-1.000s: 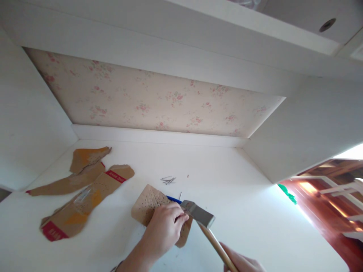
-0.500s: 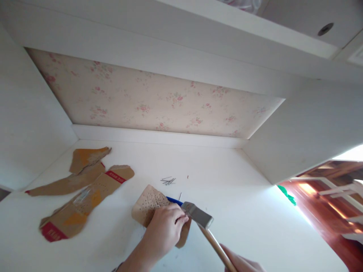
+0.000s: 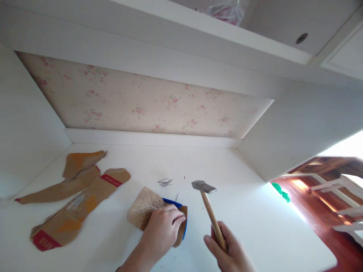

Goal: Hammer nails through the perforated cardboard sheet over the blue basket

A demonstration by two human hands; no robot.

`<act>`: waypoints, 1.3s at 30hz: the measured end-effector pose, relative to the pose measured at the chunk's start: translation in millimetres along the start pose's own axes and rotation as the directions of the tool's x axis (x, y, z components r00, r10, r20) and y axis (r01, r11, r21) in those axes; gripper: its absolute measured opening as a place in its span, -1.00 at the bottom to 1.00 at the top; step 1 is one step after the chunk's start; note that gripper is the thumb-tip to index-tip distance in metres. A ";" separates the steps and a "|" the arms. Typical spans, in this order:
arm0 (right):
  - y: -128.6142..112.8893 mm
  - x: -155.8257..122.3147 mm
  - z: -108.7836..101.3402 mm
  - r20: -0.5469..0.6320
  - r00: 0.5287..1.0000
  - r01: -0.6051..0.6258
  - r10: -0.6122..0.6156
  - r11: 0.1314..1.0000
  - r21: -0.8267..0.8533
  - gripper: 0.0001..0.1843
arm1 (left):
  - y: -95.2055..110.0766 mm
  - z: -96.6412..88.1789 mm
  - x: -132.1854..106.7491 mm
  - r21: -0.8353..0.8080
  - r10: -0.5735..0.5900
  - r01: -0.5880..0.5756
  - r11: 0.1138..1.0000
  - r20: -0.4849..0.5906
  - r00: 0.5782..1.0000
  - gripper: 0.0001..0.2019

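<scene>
My left hand (image 3: pixel 162 229) presses closed fingers down on a piece of brown cardboard (image 3: pixel 143 207) full of small holes, with a blue object (image 3: pixel 173 204) showing under it. A thin nail (image 3: pixel 177 197) stands just beyond my fingertips. My right hand (image 3: pixel 231 251) is wrapped round the wooden handle of a hammer (image 3: pixel 208 202). The hammer's metal head is lifted above the white surface (image 3: pixel 227 215), to the right of the nail.
Several loose nails (image 3: pixel 165 182) lie on the white surface behind the cardboard. Torn cardboard packaging (image 3: pixel 76 196) with red and orange print lies at the left. Floral wallpaper backs the alcove, with a white shelf overhead. A green object (image 3: pixel 280 190) shows past the right edge.
The hammer head has lifted up and away from the cardboard, to the right. The right hand has come further into view. The blue object shows more.
</scene>
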State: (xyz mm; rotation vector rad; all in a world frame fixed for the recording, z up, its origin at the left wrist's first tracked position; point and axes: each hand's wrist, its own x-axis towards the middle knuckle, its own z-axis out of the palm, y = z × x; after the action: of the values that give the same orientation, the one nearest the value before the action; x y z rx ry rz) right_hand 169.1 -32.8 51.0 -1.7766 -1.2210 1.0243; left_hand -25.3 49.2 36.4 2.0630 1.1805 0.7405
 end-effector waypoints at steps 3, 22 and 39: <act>-9.3 24.1 20.1 -0.001 0.996 -0.091 0.091 0.995 0.042 -0.62 | 3.0 -2.0 -0.2 -0.009 0.003 -0.003 1.000 -0.011 1.000 -0.76; -21.8 59.8 42.2 -0.023 0.997 0.077 -0.073 0.938 0.338 -0.71 | 17.5 -27.1 -5.3 -0.185 0.061 -0.111 0.976 -0.255 0.965 -0.84; -11.3 70.4 48.0 0.054 0.998 -0.009 -0.016 0.902 0.432 -0.69 | 18.6 -19.8 -29.6 -0.050 -0.017 0.010 0.999 -0.140 0.990 -0.78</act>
State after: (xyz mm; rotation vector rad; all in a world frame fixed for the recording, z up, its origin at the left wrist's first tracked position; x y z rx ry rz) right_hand 137.8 43.6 27.2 -1.4047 -0.9359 1.2408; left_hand -42.9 20.6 58.5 1.9875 1.2389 0.9114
